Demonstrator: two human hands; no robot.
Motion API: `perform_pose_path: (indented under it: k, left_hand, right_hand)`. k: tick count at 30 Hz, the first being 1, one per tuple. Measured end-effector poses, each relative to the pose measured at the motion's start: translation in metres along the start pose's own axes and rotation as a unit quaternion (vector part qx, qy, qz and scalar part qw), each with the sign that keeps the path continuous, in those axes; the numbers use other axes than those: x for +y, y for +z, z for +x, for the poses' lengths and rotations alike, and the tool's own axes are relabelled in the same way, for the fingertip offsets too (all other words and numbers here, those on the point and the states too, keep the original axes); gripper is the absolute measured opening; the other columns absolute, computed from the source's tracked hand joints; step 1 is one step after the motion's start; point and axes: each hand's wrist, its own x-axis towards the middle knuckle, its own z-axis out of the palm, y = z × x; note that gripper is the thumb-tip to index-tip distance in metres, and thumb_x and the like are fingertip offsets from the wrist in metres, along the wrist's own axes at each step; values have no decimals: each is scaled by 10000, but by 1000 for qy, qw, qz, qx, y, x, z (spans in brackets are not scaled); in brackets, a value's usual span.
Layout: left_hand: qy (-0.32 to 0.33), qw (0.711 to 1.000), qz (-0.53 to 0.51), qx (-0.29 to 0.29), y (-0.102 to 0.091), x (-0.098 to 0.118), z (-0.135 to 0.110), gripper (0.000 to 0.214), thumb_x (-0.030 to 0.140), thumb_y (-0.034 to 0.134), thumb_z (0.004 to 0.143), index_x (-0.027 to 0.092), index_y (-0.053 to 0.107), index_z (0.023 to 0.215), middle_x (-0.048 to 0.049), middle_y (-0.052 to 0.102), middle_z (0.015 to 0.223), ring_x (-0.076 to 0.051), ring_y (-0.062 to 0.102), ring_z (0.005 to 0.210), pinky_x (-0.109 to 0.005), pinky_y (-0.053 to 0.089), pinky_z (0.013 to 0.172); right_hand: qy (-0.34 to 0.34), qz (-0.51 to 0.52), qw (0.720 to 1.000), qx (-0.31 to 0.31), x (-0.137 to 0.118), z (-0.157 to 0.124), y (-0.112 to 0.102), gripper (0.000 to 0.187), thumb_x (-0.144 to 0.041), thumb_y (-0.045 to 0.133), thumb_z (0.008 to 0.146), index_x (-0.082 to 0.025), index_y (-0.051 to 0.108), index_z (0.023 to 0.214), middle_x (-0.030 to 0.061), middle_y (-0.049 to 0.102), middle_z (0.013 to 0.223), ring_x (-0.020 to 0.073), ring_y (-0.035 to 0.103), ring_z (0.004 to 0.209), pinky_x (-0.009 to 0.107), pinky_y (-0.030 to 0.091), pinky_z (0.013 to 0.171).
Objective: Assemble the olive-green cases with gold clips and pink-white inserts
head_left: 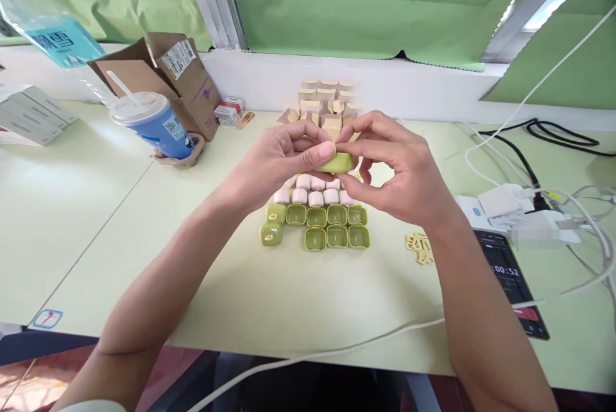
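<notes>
A small green plastic case [337,163] is held up over the table between both hands. My left hand [296,152] is closed on its left side, the thumb lying on top. The fingertips of my right hand [392,158] pinch it from the right; whether they also hold a small part is hidden. Below are rows of open green cases [337,237], with two closed green cases [271,234] to their left. White rounded pieces [316,198] stand in rows behind them. Yellow letter-like pieces [419,248] lie near my right forearm.
Several small cardboard boxes [310,107] stand at the back. Left are a blue drink cup [166,133] in a holder, an open carton [192,91] and a plastic bottle [62,40]. Right are a power strip [529,219], a phone [510,277] and cables. A white cable [337,353] crosses the front.
</notes>
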Motion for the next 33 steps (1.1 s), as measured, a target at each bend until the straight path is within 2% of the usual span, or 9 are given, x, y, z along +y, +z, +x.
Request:
perform_pose_path:
  k: [7, 13, 19, 25, 30, 33]
  left_hand:
    - [-14, 1000, -3, 12, 2, 0, -1, 586, 701, 960, 857, 213, 696, 1042, -25, 835, 899, -238, 876, 884, -401, 745, 871]
    - [-23, 1000, 7, 4, 2, 1, -2, 584, 719, 952, 847, 219, 693, 1003, -2, 829, 881, -226, 872, 870, -384, 742, 846]
    - [-19, 1000, -8, -1, 3, -1, -2, 583, 706, 955, 849, 215, 682, 1005, 9, 815, 849, -221, 877, 866, -355, 735, 810]
    - [-30, 999, -13, -17, 4, 0, -3, 621, 737, 946, 840, 209, 675, 1021, -21, 832, 862, -220, 872, 824, -342, 728, 778]
    - [-37, 999, 9, -13, 2, 2, -4, 624, 770, 941, 823, 233, 694, 1020, -8, 818, 809, -221, 853, 759, -358, 721, 730]
    - [-33, 999, 13, -9, -1, 0, -3, 641, 790, 943, 804, 232, 722, 1031, -20, 819, 807, -242, 857, 780, -376, 717, 722]
  right_hand:
    - [56, 10, 998, -11, -8, 3, 1, 242, -88, 774, 883, -277, 852, 1012, 29, 793, 1095, 150, 635, 737, 320, 522, 542]
    - [84, 50, 995, -18, -12, 3, 1, 197, -96, 789, 865, -287, 827, 890, 1, 792, 958, 163, 645, 717, 358, 514, 554]
    - [130, 78, 988, -31, -17, 3, -1, 270, -66, 752, 880, -330, 806, 868, -19, 726, 855, 180, 625, 708, 400, 516, 596]
    - [133, 90, 986, -39, -16, 4, 0, 185, -133, 856, 858, -285, 764, 808, -15, 682, 785, 159, 560, 674, 368, 472, 566]
    - [114, 131, 984, -34, -9, 3, 3, 165, -122, 807, 843, -284, 797, 811, -11, 685, 790, 161, 563, 710, 347, 447, 558]
    - [125, 141, 982, -10, -5, 1, 4, 181, -131, 811, 820, -295, 847, 888, -23, 685, 780, 141, 523, 655, 334, 460, 540]
